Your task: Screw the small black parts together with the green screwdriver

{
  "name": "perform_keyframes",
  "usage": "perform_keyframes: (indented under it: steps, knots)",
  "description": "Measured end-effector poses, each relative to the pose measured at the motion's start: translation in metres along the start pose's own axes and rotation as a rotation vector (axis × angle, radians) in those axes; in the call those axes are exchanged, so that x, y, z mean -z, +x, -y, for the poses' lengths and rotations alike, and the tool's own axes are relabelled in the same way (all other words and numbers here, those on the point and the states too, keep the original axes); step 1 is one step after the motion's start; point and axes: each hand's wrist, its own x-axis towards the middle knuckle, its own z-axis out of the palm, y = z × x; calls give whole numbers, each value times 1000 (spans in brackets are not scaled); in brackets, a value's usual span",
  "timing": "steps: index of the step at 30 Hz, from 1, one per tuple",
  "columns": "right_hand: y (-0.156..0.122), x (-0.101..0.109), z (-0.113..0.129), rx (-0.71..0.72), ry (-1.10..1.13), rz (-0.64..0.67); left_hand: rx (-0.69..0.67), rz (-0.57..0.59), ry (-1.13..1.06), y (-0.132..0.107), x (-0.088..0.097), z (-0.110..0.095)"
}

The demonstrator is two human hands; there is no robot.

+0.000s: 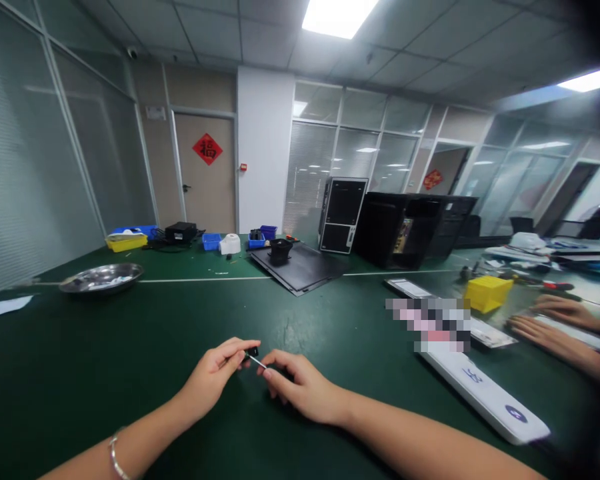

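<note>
Just above the green tabletop, my left hand [217, 370] is closed around the dark handle of a small screwdriver [257, 362]. The thin metal shaft points right and slightly down. Its far end meets the pinched thumb and fingers of my right hand [303, 387]. Whether a tiny part sits at the tip between those fingertips is too small to make out. My left palm and fingers hide part of the handle.
A metal dish [100, 279] lies at left. Behind are blue bins [211, 241], a black panel [305, 270] and computer cases [344, 213]. A white power strip [485, 393] lies at right, near a yellow bin [489, 293] and another person's hands [555, 333].
</note>
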Motion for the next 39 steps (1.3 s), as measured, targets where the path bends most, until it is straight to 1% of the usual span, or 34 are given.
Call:
perform_keyframes:
  steps: [6, 8, 10, 12, 17, 20, 24, 27, 32, 39]
  knots:
    - [0, 0, 5, 7, 13, 0, -43, 49, -79, -3, -5, -3]
    - [-1, -1, 5, 6, 31, 3, -47, 12, -80, -3, -6, -2]
    - [-1, -1, 3, 20, 48, -1, -44, -58, -54, -2, -6, 0]
    - [-2, -1, 1, 45, 43, -32, -38, -105, -17, -1, -5, 2]
    - [-1, 0, -4, 122, -96, -137, -110, -105, 37, 0, -3, 4]
    - [0, 0, -3, 137, -205, -165, -134, -99, 41, -2, -4, 5]
    - [-1, -2, 1, 147, -296, -178, -146, -90, 55, -3, -4, 6]
    - [-3, -3, 2, 179, -367, -194, -146, -90, 72, -4, -4, 5]
    - [-1, 1, -3, 186, -448, -286, -98, -82, 72, -4, -4, 2]
    - [1, 3, -4, 180, -488, -255, -103, -52, 129, -3, -5, 3]
